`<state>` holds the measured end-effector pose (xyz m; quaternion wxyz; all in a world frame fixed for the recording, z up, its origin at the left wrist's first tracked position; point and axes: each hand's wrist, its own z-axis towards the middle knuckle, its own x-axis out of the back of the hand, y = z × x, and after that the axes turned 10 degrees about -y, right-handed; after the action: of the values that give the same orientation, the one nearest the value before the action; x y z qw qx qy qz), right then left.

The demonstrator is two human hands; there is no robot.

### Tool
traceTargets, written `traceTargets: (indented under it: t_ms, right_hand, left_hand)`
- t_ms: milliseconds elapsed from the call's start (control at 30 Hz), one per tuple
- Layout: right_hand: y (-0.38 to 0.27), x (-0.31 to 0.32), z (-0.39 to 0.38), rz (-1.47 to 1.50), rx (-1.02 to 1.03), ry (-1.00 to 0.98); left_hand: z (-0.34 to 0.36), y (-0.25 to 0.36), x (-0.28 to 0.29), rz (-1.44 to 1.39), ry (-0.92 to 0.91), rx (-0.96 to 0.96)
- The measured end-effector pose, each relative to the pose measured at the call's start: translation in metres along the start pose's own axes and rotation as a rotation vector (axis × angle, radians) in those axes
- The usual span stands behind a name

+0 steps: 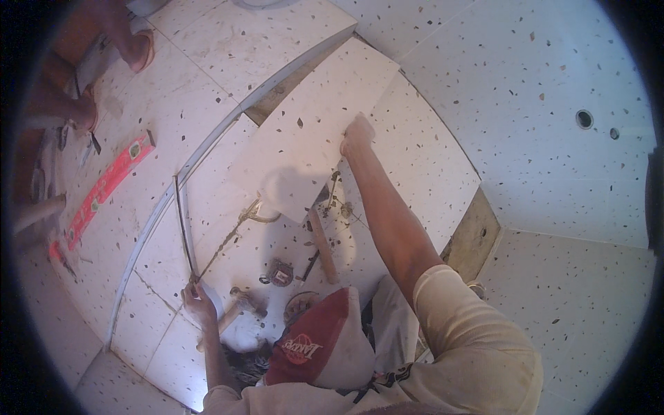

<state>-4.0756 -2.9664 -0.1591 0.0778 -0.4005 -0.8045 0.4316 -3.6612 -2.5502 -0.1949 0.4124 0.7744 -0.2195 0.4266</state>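
Tan sleeve up close, speckled tile beneath my reach

My sleeve fills the lower right, and my 2 hands are well apart. My right hand rests at the right-hand edge of the tile, which lies across the middle of the floor and seems to overlap its neighbours; I can't tell whether my fingers curl round that edge. My left hand is clamped on the near end of a thin dark strip.

With only 1 hand on the tile, I judge that a lopsided push could make it slide or chip a corner. Fingers under that edge could get pinched if it dropped. The wooden handle lies close by its near corner and could jam there. If I swing the strip carelessly, it could scratch the floor. Leaning too far, I might knock the tape measure.
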Motion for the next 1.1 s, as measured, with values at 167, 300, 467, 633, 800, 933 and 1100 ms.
traceTargets:
  t_ms: [167, 300, 467, 633, 800, 933, 1100]
  right_hand:
    - [0.009, -0.003, 0.018, -0.026, 0.012, -0.013]
    - [0.012, -0.017, 0.017, 0.006, -0.026, 0.042]
    - [0.016, -0.021, 0.027, -0.024, -0.031, 0.005]
    - [0.038, -0.011, 0.072, -0.054, 0.028, 0.034]
    - [0.045, -0.016, 0.072, -0.123, 0.008, 0.044]
    - [0.047, -0.02, 0.072, -0.066, 0.035, 0.044]
    - [0.052, -0.021, 0.079, -0.05, 0.05, 0.023]
  left_hand:
    - [0.002, 0.039, -0.004, 0.164, 0.35, -0.185]
    - [0.023, 0.113, -0.006, -0.126, 0.22, -0.203]
    - [0.055, 0.179, -0.035, -0.71, -0.123, -0.125]
    - [0.085, 0.231, -0.054, -1.088, -0.343, -0.124]
    - [0.101, 0.262, -0.064, -1.128, -0.436, -0.094]
    - [0.112, 0.276, -0.062, -1.113, -0.451, -0.086]
    - [0.12, 0.285, -0.069, -1.163, -0.371, -0.073]
